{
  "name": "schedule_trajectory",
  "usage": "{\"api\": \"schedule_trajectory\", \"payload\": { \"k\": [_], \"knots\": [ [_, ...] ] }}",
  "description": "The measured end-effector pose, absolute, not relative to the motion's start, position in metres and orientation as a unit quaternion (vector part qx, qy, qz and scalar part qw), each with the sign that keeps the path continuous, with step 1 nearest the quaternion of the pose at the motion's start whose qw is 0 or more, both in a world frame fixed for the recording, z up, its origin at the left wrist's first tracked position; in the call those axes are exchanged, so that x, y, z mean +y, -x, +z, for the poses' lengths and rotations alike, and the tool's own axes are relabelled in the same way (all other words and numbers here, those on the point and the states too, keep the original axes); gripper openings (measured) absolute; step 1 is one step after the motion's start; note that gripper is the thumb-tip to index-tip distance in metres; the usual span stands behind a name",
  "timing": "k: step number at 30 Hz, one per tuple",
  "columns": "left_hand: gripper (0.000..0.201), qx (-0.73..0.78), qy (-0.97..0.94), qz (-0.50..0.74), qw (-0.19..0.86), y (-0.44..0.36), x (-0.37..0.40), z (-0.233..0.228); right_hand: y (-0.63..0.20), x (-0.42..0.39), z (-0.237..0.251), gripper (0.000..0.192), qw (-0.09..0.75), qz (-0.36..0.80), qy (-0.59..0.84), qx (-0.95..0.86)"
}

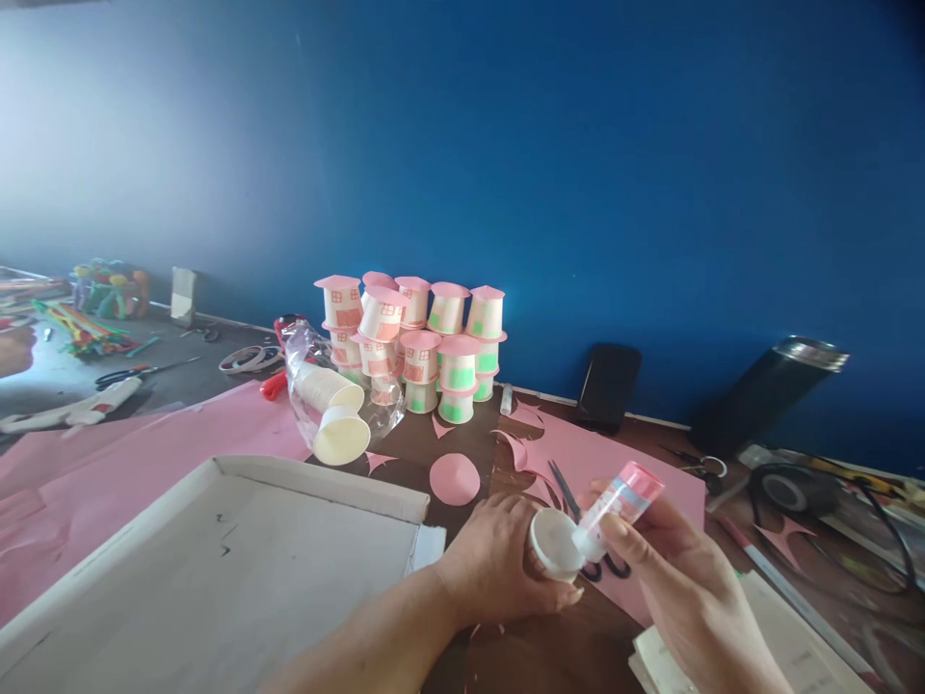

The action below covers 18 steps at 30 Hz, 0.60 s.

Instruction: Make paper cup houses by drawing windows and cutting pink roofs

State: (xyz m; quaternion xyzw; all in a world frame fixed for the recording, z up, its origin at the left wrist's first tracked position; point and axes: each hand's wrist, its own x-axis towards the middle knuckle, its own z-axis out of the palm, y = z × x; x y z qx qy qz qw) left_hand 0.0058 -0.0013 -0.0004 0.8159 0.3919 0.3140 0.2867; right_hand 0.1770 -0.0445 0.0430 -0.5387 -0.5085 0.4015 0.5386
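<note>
My left hand (498,554) is wrapped round a small white paper cup (555,545), its round end turned up toward me. Between the fingers and thumb of my right hand (679,559) is a glue stick (620,508) with a pink end, tilted so its white end meets the cup's rim. Just beyond my left hand lies a pink paper circle (455,479). Scissors (568,490) rest partly hidden behind the glue stick and right hand. Farther back stand stacked paper cups with pink roofs (458,371), some marked with red windows, others with green patches.
A white box lid (303,569) fills the lower left. Plain cups (341,434) lie in a clear bag. Pink sheets (636,463) and scraps cover parts of the table. A phone (609,386) and dark bottle (766,395) lean at the blue wall. A glue gun (79,410) lies left.
</note>
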Motion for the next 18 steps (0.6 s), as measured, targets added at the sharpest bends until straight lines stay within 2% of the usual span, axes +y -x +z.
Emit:
{"api": "schedule_trajectory", "payload": {
  "k": [4,9,13,18],
  "knots": [
    [0.06,0.392,-0.816,0.315,0.285,-0.006,-0.001,-0.003,-0.184,-0.041,0.037,0.039,0.565,0.383,0.547,-0.485],
    [0.063,0.388,-0.82,0.312,0.282,-0.004,-0.001,-0.004,-0.186,-0.039,0.038,0.041,0.488,0.286,0.628,-0.534],
    [0.062,0.387,-0.821,0.31,0.283,-0.003,-0.001,-0.005,-0.178,-0.042,0.045,0.035,0.42,0.22,0.651,-0.594],
    [0.061,0.389,-0.818,0.312,0.288,-0.004,0.0,-0.004,-0.17,-0.044,0.048,0.028,0.435,0.213,0.625,-0.612]
  ]
}}
